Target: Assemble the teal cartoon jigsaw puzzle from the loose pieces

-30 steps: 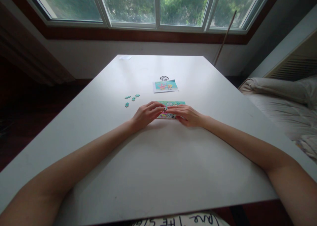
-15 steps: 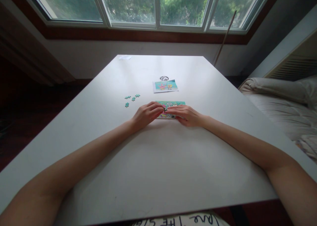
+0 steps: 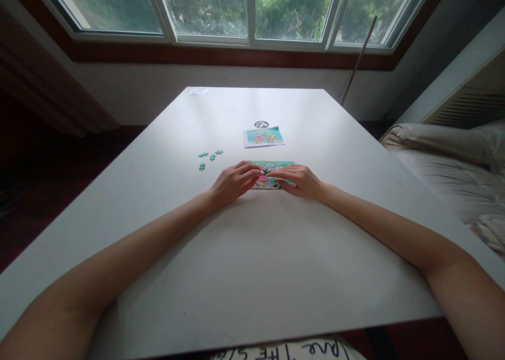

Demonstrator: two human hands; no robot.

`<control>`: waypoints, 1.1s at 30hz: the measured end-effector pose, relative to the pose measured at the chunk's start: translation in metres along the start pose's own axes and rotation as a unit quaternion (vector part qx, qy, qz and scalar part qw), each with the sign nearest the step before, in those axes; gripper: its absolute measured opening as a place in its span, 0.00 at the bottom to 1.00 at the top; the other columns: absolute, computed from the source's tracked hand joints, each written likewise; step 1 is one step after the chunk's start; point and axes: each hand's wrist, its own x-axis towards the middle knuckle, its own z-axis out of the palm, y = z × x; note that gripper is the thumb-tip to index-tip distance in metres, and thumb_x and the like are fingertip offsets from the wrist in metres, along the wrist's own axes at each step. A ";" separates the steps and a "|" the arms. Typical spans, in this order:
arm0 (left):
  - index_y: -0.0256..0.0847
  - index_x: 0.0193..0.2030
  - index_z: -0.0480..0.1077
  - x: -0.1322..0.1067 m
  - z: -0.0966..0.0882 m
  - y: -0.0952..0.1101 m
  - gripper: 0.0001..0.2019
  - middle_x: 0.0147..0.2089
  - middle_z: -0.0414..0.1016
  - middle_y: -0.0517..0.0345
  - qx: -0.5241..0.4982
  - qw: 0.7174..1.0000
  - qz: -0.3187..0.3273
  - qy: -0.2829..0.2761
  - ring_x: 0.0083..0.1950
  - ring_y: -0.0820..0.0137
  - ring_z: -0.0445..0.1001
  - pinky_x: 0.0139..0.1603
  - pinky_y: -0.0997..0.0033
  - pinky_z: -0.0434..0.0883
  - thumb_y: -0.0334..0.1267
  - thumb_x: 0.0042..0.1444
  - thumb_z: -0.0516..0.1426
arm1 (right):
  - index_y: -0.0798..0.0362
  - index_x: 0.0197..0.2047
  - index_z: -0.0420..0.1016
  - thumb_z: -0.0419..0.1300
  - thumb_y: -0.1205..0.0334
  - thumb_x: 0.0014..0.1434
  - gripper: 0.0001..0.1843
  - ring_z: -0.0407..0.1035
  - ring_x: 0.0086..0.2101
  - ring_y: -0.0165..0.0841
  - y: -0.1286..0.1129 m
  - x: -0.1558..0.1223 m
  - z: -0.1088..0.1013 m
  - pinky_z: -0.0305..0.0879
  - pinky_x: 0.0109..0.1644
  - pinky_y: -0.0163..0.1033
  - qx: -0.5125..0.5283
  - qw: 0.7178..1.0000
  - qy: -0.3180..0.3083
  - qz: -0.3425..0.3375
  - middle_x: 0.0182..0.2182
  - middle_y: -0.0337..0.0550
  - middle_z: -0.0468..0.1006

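In front of me lies a small jigsaw puzzle point(image 3: 278, 165) with a colourful cartoon picture on a green-blue ground. Over its left part is my left hand point(image 3: 235, 181), thumb and fingers closed together. A small dark puzzle piece point(image 3: 265, 172) shows at those fingertips, partly covered. From the other side my right hand point(image 3: 303, 182) reaches over the puzzle, its fingers stretched toward the same spot and its thumb apart below them. The hands hide both ends of the puzzle.
Several loose green puzzle pieces point(image 3: 213, 157) lie left of the puzzle on the white table point(image 3: 260, 255). Beyond it are a picture card point(image 3: 265, 137) with cartoon figures and a round black-and-white mark point(image 3: 261, 124). A padded seat point(image 3: 430, 165) stands on the right.
My right hand has lifted and drawn slightly away from the left fingertips, uncovering more of the puzzle's middle. My left hand has hardly moved.
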 end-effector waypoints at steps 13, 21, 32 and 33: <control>0.42 0.50 0.73 0.000 0.003 -0.002 0.13 0.50 0.77 0.54 -0.049 0.995 -0.012 -0.090 0.51 0.69 0.74 0.53 0.68 0.74 0.35 0.64 0.49 | 0.49 0.40 0.78 0.53 0.55 0.65 0.13 0.77 0.34 0.30 0.007 -0.004 0.007 0.68 0.39 0.34 -0.067 0.993 0.060 0.075 0.35 0.41 0.83; 0.40 0.48 0.74 0.000 0.004 -0.002 0.13 0.48 0.78 0.54 -0.062 0.993 -0.015 -0.095 0.50 0.68 0.75 0.53 0.67 0.74 0.35 0.64 0.49 | 0.49 0.39 0.78 0.53 0.57 0.65 0.12 0.77 0.33 0.30 0.008 -0.004 0.006 0.67 0.39 0.34 -0.075 0.992 0.066 0.078 0.35 0.40 0.83; 0.41 0.46 0.74 0.001 0.001 0.000 0.13 0.46 0.77 0.52 -0.060 0.993 -0.018 -0.097 0.46 0.69 0.74 0.48 0.70 0.73 0.37 0.65 0.49 | 0.49 0.37 0.78 0.54 0.58 0.64 0.11 0.76 0.32 0.30 0.011 -0.007 0.010 0.66 0.39 0.35 -0.079 0.990 0.057 0.098 0.37 0.40 0.83; 0.41 0.47 0.73 0.001 0.001 0.000 0.13 0.46 0.77 0.52 -0.059 0.993 -0.020 -0.100 0.46 0.69 0.74 0.48 0.70 0.73 0.37 0.65 0.49 | 0.49 0.37 0.78 0.54 0.58 0.64 0.11 0.76 0.32 0.30 0.011 -0.007 0.010 0.66 0.38 0.34 -0.082 0.990 0.060 0.097 0.37 0.39 0.83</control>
